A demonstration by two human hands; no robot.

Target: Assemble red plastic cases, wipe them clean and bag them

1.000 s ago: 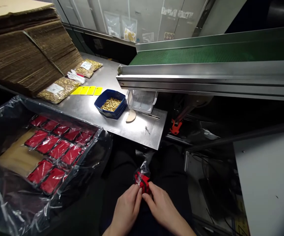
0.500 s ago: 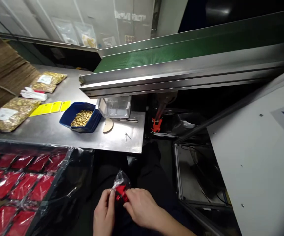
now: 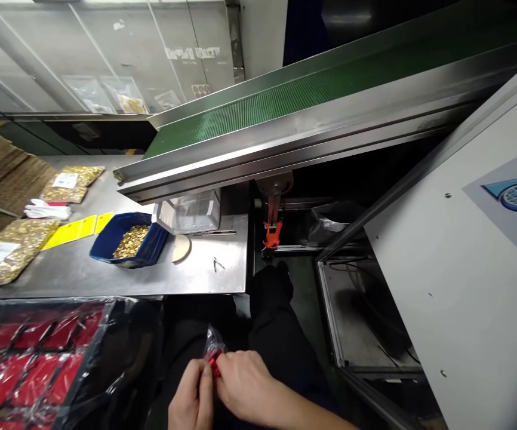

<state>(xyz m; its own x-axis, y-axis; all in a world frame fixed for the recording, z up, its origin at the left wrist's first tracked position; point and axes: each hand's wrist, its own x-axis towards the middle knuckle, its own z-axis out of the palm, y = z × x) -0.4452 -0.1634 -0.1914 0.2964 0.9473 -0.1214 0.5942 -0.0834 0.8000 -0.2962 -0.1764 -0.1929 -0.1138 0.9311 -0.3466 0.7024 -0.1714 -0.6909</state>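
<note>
Low in the view, over the dark-clothed lap, my left hand (image 3: 191,394) pinches the edge of a small clear plastic bag (image 3: 214,340). Pressed up beside it, my right hand (image 3: 245,382) has its fingers closed on a red item (image 3: 214,363) at the mouth of the bag. The fingers cover most of the red item, so its shape cannot be made out. The two hands nearly touch.
A metal table (image 3: 205,278) holds a blue bin (image 3: 151,248) of gold pieces, a clear bin (image 3: 196,212), a round beige piece (image 3: 181,248) and small pliers (image 3: 218,264). A green conveyor (image 3: 258,110) slopes above. Red packs (image 3: 1,379) fill a lined box at left.
The view has shifted, so the table and conveyor sit further left. My hands have drawn closer together, and less of the red item shows between them.
</note>
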